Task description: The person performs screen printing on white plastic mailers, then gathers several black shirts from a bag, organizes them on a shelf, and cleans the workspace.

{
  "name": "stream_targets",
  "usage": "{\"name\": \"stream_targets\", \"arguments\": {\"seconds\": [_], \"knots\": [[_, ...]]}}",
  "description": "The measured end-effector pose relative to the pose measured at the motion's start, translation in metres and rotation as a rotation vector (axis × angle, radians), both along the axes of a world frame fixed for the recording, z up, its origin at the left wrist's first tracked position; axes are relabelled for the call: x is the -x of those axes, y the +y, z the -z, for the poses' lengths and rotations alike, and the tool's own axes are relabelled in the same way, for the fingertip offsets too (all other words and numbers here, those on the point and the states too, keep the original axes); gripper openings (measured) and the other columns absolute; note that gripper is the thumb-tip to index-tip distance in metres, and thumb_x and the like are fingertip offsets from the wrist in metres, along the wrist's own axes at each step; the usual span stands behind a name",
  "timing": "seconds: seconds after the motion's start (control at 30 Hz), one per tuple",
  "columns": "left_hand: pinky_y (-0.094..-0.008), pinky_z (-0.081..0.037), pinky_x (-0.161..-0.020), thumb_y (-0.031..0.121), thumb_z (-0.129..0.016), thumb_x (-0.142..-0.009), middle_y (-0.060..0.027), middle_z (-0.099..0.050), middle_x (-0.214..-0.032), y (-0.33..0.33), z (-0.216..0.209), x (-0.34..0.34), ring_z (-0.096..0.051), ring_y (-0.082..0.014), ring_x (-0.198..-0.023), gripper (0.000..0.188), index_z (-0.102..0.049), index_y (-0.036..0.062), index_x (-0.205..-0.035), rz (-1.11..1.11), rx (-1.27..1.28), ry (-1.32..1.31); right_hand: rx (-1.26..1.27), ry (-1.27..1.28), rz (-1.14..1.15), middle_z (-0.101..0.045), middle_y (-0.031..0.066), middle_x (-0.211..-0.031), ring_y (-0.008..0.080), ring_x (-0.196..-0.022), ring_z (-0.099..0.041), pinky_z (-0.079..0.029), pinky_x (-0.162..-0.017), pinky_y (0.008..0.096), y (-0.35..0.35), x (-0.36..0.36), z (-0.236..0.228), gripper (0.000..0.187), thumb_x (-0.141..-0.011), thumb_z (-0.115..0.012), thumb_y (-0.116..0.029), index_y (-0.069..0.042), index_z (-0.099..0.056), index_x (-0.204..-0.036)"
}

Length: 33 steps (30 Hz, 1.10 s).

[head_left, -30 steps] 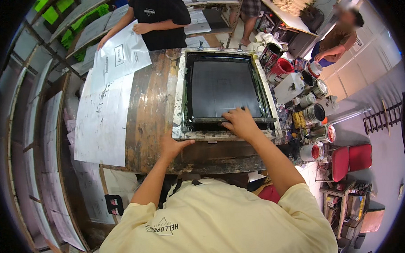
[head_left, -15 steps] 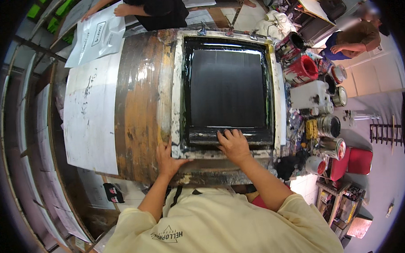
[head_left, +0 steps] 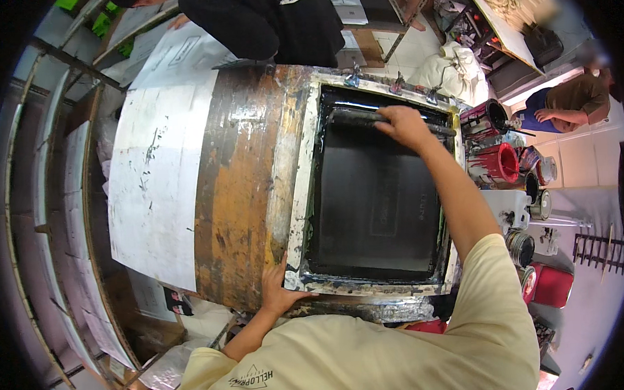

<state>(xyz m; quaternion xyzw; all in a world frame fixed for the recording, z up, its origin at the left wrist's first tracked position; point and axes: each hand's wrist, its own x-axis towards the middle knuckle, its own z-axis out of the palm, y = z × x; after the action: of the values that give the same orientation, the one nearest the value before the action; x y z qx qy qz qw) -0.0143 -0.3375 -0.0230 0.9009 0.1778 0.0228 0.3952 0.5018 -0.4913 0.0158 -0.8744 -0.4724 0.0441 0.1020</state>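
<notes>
A screen-printing frame (head_left: 299, 202) with pale, ink-stained wooden sides lies on the worn worktable (head_left: 233, 191). Inside it the dark mesh (head_left: 346, 187) carries black ink around its margins, and a faint rectangular outline shows on it. At the far end of the mesh, my right hand (head_left: 404, 128) is closed over a black squeegee (head_left: 354, 116) that spans much of the frame's width. My left hand (head_left: 278, 294) rests against the frame's near left corner, thumb and fingers spread apart along its two edges.
White sheeting (head_left: 157, 180) covers the table's left part. A co-worker in black (head_left: 265, 25) leans over a printed sheet (head_left: 176, 55) at the far left. Open paint cans (head_left: 507, 162) and a white jug (head_left: 508, 205) line the right side. Shelving (head_left: 85, 203) stands left.
My right hand has moved with the squeegee from the near end of the frame to its far end. My left hand stays at the corner. The co-worker has leaned further over the sheet.
</notes>
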Motion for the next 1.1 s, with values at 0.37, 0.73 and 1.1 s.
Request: {"name": "stream_targets", "arguments": {"seconds": [0.37, 0.73, 1.1], "knots": [[-0.0362, -0.050, -0.101, 0.022, -0.101, -0.056, -0.0143, -0.071, -0.123, -0.008, -0.048, -0.005, -0.067, -0.0218, -0.112, 0.113, -0.045, -0.0029, -0.151, -0.114, 0.351, 0.028, 0.016, -0.153, 0.101, -0.066, 0.0097, -0.103, 0.0331, -0.099, -0.066, -0.057, -0.077, 0.0481, -0.035, 0.143, -0.002, 0.037, -0.087, -0.075, -0.038, -0.014, -0.064, -0.112], [-0.0341, -0.056, -0.089, 0.022, -0.096, -0.071, -0.0110, -0.074, -0.108, -0.013, -0.102, -0.022, -0.071, -0.0194, -0.100, 0.082, -0.055, -0.0048, -0.137, -0.199, 0.590, -0.266, 0.019, -0.056, 0.115, -0.062, 0.0115, -0.103, 0.0308, -0.097, -0.063, -0.056, -0.080, 0.0466, -0.100, 0.349, -0.171, 0.038, -0.089, -0.070, -0.040, -0.008, -0.060, -0.108], [-0.0341, -0.050, -0.088, 0.026, -0.084, -0.088, -0.0062, -0.063, -0.110, 0.045, -0.072, -0.071, -0.060, -0.0190, -0.099, 0.036, -0.067, 0.0047, -0.112, 0.114, 0.081, -0.089, -0.348, -0.554, 0.210, -0.068, 0.0094, -0.090, 0.0300, -0.092, -0.064, -0.040, -0.090, 0.0527, -0.054, 0.277, -0.276, 0.036, -0.089, -0.062, -0.038, -0.005, -0.069, -0.101]]}}
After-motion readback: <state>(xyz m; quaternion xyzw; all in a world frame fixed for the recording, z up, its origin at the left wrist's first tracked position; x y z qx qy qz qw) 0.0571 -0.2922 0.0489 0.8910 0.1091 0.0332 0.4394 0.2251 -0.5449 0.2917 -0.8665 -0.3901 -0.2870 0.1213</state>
